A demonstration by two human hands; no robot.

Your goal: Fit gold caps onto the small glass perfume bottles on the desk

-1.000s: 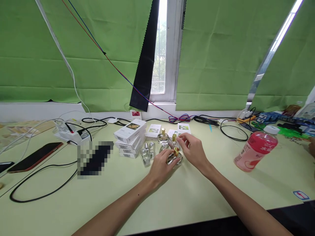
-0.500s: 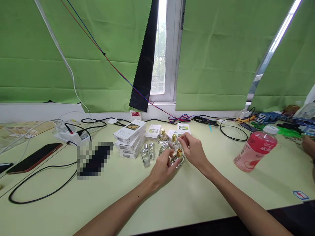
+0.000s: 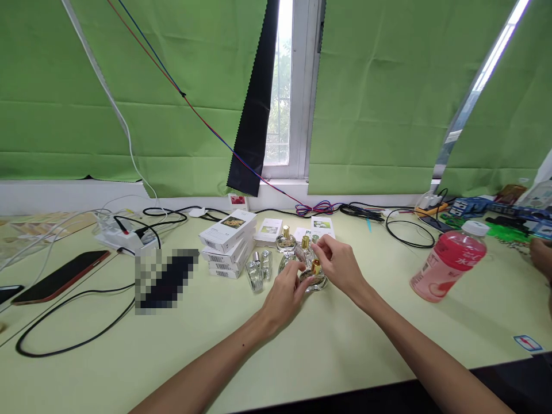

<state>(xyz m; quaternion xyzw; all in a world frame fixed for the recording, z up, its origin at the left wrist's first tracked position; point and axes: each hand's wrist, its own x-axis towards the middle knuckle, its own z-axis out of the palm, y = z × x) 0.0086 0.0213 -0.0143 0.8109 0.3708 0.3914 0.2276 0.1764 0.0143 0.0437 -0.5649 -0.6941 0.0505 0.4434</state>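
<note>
Among a cluster of small glass bottles, my left hand has its thumb and curled fingers against the left side of a clear perfume bottle with a gold neck. My right hand is closed in a pinch just above and right of that neck; what lies between its fingertips is hidden. Behind them stand another gold-necked bottle and a rounded one with a gold top. Left of my left hand are two slim glass bottles, one leaning and one upright.
White boxes are stacked left of the bottles, with more boxes behind. A pink drink bottle stands to the right. Phones, a power strip and cables lie left. Another person's hand shows at the far right.
The gold-necked bottle at my left hand has shifted slightly to the right. Both hands stay almost where they were.
</note>
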